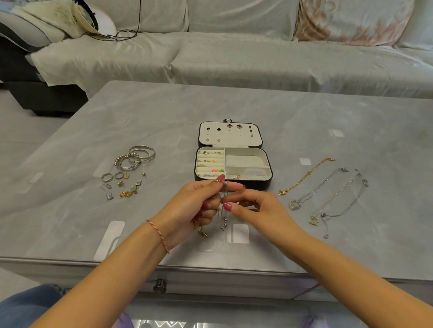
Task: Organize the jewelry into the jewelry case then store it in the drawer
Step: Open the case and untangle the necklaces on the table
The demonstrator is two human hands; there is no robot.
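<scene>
Grey and shiny, the bench (pixel 307 115) is sitting in front of a pale sofa (pixel 230 51). Thin silver chains (pixel 223 213) are hanging between both hands, just in front of the open jewelry case (pixel 232 160). The left hand (pixel 200 204) is pinching the chains near the top, fingers curled round them. The right hand (pixel 257 206) is pinching them lower down with thumb and fingertip. The chains look tangled, so I think pulling slowly and gently is best, one strand at a time. The big empty slot on the case's right side looks good for them. More necklaces (pixel 331 193) are lying to the right. Bangles (pixel 138 156) and small earrings (pixel 127 187) are waiting to the left. A drawer knob (pixel 159 286) is sticking out below the bench edge.
</scene>
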